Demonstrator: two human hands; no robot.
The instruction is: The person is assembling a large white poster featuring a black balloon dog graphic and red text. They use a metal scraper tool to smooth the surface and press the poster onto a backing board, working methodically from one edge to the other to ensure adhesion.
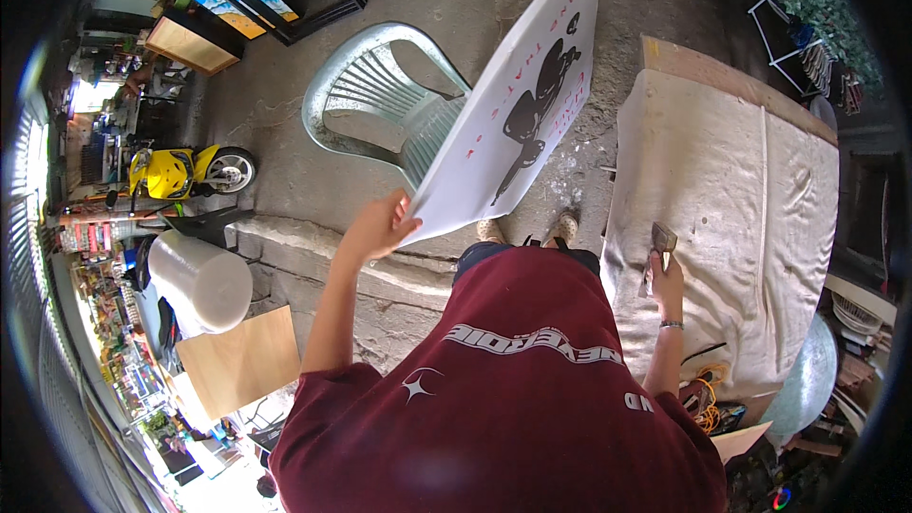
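Observation:
My left hand [378, 226] grips the lower left corner of a large white canvas panel [518, 123], its fingers closed round the edge. The panel is tilted up in front of me and bears black painted shapes and red lettering. Over on the right, my right hand [667, 283] is closed round a small hand tool [664, 237] with a grey-brown, blocky head; its exact kind is unclear. That hand is over a table [703, 171] covered in wrinkled beige cloth. Behind the panel stands a pale green plastic chair [370, 95], partly hidden by it.
A wooden board [739, 85] lies along the table's far edge. Orange cord [708, 389] is bunched at its near end. To my left are a large white roll [204, 280], a plywood sheet [242, 361] and a yellow motorcycle [176, 174]. A dark frame [313, 0] stands farther back.

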